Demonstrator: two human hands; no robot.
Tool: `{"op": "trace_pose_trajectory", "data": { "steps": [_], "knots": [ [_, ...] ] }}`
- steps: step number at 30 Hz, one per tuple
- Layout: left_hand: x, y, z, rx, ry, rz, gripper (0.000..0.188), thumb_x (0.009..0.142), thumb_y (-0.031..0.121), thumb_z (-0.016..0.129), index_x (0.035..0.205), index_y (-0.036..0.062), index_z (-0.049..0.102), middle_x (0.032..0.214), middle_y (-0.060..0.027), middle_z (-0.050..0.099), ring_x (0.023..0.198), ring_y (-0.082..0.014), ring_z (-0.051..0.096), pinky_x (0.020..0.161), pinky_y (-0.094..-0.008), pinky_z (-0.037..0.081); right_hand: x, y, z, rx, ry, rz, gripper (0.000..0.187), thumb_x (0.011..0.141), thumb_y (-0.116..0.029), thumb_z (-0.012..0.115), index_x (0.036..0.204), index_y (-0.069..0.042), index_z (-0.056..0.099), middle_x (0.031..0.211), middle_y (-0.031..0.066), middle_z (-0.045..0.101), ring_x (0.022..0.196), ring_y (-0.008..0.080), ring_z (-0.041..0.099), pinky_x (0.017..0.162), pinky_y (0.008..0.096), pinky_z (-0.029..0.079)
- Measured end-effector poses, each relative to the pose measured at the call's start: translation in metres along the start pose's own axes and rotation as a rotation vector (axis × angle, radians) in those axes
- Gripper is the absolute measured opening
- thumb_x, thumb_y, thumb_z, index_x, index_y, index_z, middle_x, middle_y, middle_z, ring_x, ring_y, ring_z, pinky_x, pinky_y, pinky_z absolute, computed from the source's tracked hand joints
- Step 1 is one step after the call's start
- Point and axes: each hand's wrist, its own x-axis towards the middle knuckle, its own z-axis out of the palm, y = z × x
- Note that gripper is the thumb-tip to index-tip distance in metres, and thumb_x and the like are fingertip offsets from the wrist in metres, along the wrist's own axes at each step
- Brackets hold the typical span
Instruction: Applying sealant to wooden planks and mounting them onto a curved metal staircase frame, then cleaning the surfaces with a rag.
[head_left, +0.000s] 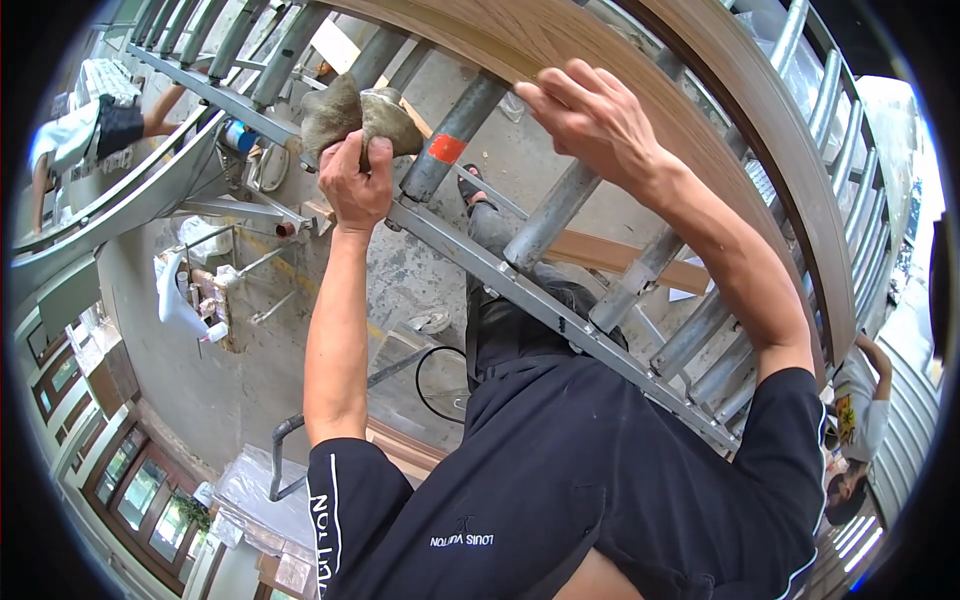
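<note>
My left hand (357, 188) is closed around a dirty grey-green rag (332, 108), bunched into two lobes above the conveyor's near rail. Long wood-grain boards (455, 38) with a bent look lie across the metal rollers (462, 125) of the roller conveyor. At the near edge of the closest board is my right hand (605, 125), its fingers curled and closed. Whatever its fingertips may pinch is hidden. An orange band (447, 149) marks the roller beside the rag.
The conveyor's steel side rail (500, 275) runs in front of my body. Below the rollers lies a brown plank (600, 252). A bent metal bar (280, 450) stands at lower left. One person (75, 135) is at far left, another (860, 410) at right.
</note>
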Motion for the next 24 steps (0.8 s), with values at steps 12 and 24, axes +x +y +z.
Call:
{"op": "trace_pose_trajectory", "data": {
  "steps": [12,24],
  "knots": [
    [-0.002,-0.005,-0.001,0.071,-0.058,-0.066,0.019,0.094,0.028,0.062,0.093,0.0091,0.066,0.077,-0.0133,0.067,0.077,-0.0363,0.064,0.077,-0.0445,0.049,-0.091,-0.01,-0.054,-0.055,-0.085,0.063,0.048,0.072,-0.007,0.072,0.119,-0.007,0.067,0.103,0.0003,0.057,0.087,0.0164,0.055,0.074,0.0308,0.051],
    [0.0,-0.001,-0.003,0.11,-0.101,-0.086,0.023,0.097,0.03,0.057,0.096,0.0091,0.066,0.081,-0.0157,0.067,0.08,-0.0397,0.063,0.075,-0.0486,0.048,-0.218,-0.02,-0.126,-0.09,-0.14,0.153,0.046,0.075,-0.008,0.071,0.121,-0.007,0.069,0.104,0.0005,0.057,0.081,0.0149,0.052,0.072,0.0294,0.049]
  ]
}}
